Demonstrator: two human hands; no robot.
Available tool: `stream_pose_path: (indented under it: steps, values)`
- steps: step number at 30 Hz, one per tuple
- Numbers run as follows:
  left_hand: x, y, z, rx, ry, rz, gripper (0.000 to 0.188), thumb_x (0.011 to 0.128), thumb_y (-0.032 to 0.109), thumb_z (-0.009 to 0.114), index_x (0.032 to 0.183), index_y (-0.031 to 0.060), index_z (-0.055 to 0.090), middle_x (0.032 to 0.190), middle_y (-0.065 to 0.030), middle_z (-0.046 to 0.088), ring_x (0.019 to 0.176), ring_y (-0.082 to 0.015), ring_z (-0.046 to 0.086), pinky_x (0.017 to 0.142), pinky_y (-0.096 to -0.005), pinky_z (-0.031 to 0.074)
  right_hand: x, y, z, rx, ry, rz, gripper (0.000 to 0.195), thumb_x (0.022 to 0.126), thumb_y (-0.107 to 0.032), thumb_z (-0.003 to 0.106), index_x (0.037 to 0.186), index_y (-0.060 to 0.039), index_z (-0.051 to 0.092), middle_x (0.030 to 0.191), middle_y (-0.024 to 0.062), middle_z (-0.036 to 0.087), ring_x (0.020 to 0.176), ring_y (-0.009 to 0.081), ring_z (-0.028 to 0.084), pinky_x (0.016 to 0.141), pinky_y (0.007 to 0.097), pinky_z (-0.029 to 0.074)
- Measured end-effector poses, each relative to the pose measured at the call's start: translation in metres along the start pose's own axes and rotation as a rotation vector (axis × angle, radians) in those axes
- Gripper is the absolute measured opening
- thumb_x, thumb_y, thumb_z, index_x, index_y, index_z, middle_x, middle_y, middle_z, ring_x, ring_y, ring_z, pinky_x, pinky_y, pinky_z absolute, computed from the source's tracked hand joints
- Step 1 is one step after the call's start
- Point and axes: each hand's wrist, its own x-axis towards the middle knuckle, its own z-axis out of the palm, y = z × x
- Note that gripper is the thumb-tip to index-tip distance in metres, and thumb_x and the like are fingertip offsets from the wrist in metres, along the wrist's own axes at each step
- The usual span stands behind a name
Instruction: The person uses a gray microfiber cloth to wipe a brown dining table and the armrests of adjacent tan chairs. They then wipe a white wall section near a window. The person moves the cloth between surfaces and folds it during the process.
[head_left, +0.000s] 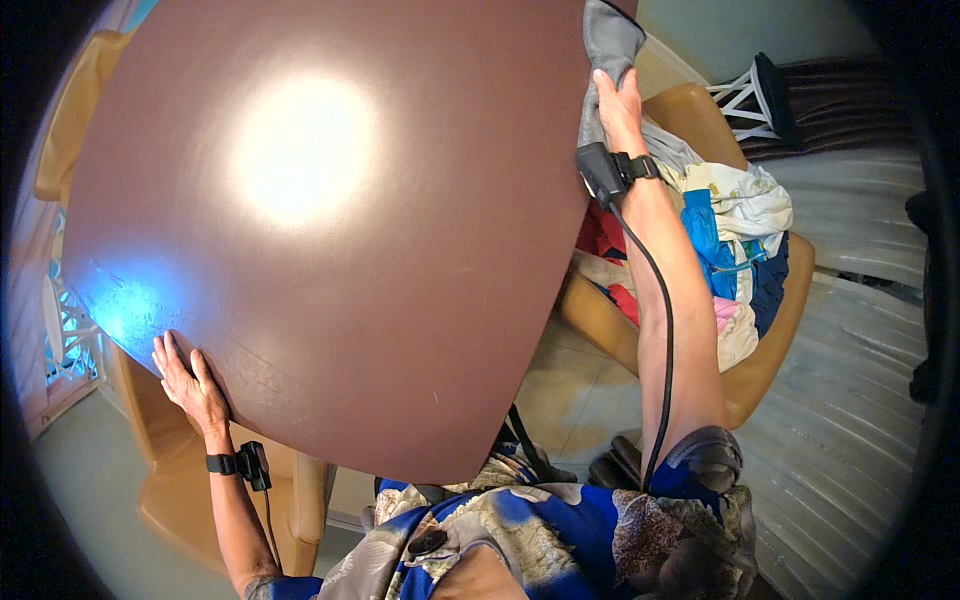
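My left hand (190, 384) rests flat on the near left edge of a glossy brown tabletop (390, 285), fingers a little apart and nothing in it. At the table's right edge, my right hand (621, 109) grips a grey cloth (613, 41). The cloth reaches past the hand toward the far right corner, and part of it lies under the wrist along the edge. What my right fingers do beneath the cloth is hidden. Each wrist wears a black strap with a small device and a cable.
Right of the table, a tan chair (780, 300) holds a pile of mixed clothes (739, 210), white, blue, red and pink. Another tan chair (187, 502) stands at the near left, and a chair back (75, 112) at the far left. A white lattice stand (754, 97) is at the upper right.
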Motion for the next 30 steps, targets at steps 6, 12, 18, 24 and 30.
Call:
stream_pose_path:
  steps: [6,12,18,24,30]
  values:
    - [0.001,-0.009,0.002,0.019,0.022,0.026,0.058,0.095,0.049,0.037,0.145,0.0193,0.032,0.153,-0.0063,0.024,0.142,-0.0274,0.017,0.109,-0.0559,0.012,-0.067,0.016,-0.005,0.403,-0.023,0.137,0.047,0.088,-0.032,0.06,0.116,0.0051,0.051,0.108,0.0175,0.061,0.096,0.0249,0.057,0.087,0.0361,0.044]
    - [0.004,-0.006,0.004,0.034,0.022,0.015,0.058,0.096,0.048,0.037,0.145,0.0183,0.032,0.153,-0.0069,0.025,0.141,-0.0274,0.019,0.109,-0.0562,0.014,-0.191,-0.01,-0.018,0.634,-0.092,0.295,0.058,0.09,-0.036,0.057,0.13,0.0042,0.043,0.119,0.0128,0.056,0.106,0.0214,0.051,0.095,0.0332,0.038]
    - [0.007,-0.006,0.008,0.035,0.009,0.005,0.057,0.095,0.049,0.038,0.144,0.0199,0.033,0.152,-0.0063,0.026,0.141,-0.027,0.019,0.108,-0.0563,0.014,-0.317,-0.034,-0.032,0.639,-0.092,0.495,0.059,0.093,-0.039,0.052,0.134,0.0029,0.04,0.121,0.0115,0.054,0.109,0.0207,0.049,0.097,0.0318,0.037]
    - [0.006,-0.011,0.013,0.051,0.038,0.012,0.057,0.094,0.048,0.041,0.144,0.0206,0.034,0.152,-0.0058,0.027,0.141,-0.0278,0.02,0.108,-0.0571,0.015,-0.427,-0.04,-0.041,0.564,-0.133,0.613,0.057,0.093,-0.043,0.049,0.126,0.0029,0.046,0.118,0.0109,0.054,0.107,0.0206,0.048,0.096,0.0339,0.037]
    - [0.008,-0.002,0.015,0.065,0.048,-0.022,0.056,0.093,0.047,0.043,0.143,0.0224,0.036,0.152,-0.0057,0.028,0.14,-0.0295,0.021,0.106,-0.0615,0.017,-0.481,-0.056,-0.051,0.509,-0.148,0.628,0.039,0.092,-0.041,0.054,0.104,-0.004,0.05,0.091,0.0021,0.05,0.087,0.0147,0.046,0.081,0.0325,0.041]
